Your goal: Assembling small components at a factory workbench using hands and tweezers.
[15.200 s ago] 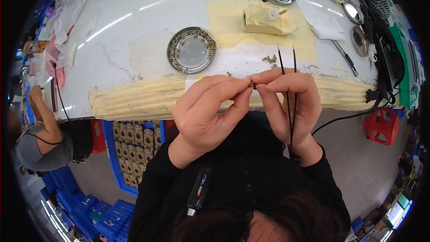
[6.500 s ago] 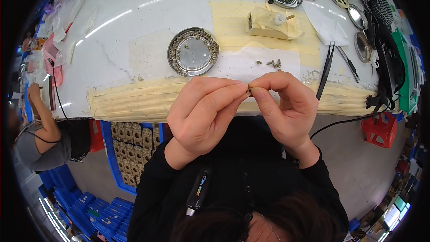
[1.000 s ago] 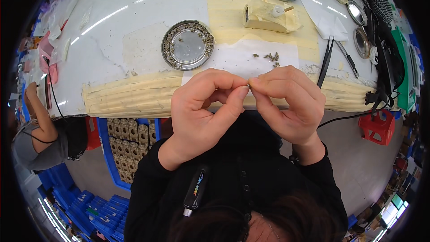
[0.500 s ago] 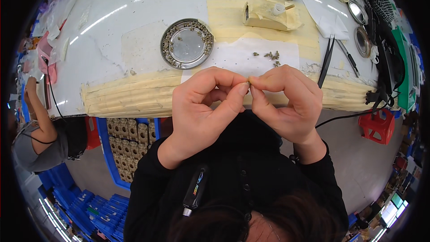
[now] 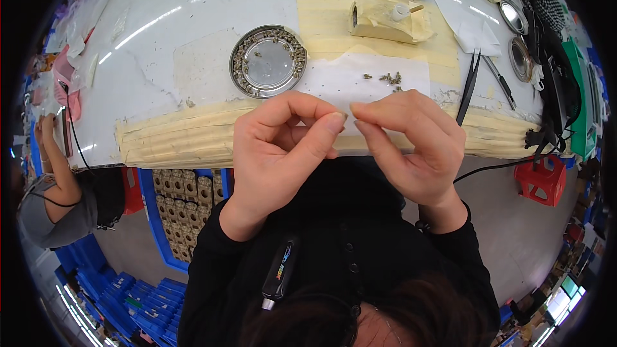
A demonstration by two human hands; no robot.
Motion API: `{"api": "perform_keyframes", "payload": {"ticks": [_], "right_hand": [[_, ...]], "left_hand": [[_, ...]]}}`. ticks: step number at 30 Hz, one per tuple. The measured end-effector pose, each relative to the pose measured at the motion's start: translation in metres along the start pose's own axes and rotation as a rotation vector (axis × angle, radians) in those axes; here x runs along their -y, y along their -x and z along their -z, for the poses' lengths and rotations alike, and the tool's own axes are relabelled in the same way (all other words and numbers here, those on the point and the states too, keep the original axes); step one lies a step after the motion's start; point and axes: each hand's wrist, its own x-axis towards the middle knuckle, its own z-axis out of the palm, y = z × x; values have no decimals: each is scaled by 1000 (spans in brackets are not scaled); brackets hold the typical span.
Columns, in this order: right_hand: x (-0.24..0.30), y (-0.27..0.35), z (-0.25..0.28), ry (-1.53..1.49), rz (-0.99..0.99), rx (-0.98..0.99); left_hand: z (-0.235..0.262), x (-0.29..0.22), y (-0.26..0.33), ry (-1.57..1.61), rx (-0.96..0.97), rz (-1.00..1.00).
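Both hands are brought together just in front of the white paper sheet point(image 5: 360, 77), at the near edge of the table point(image 5: 160, 58). The left hand point(image 5: 276, 154) is pinched narrow, thumb against forefinger; the right hand point(image 5: 411, 148) is pinched the same way, and the two sets of fingertips point(image 5: 334, 121) almost meet. Something very small is presumably held between them — too small to be made out, so what the pinch closes on cannot be told.

On the sheet, just beyond the right hand, a little cluster of small parts point(image 5: 389, 78) is lying loose. To the left of the sheet a round metal dish point(image 5: 268, 61) is ringed with more small pieces. To the right of the sheet, black tweezers point(image 5: 469, 83) are laid down, unused.

For this fiddly joining to be done well, the pinches should be kept light and steady, the work held close over the sheet — so that anything dropped is caught on the white paper rather than lost off the edge.
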Motion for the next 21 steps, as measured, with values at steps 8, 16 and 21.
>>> {"api": "perform_keyframes", "payload": {"ticks": [8,16,21], "right_hand": [[-9,3,15,215,-52,116],[-7,0,3,419,-13,253],[-3,-4,6,411,-36,278]], "left_hand": [[22,-4,-5,130,-64,-94],[18,-7,-3,137,-61,-60],[23,-11,-6,56,-65,-78]]}}
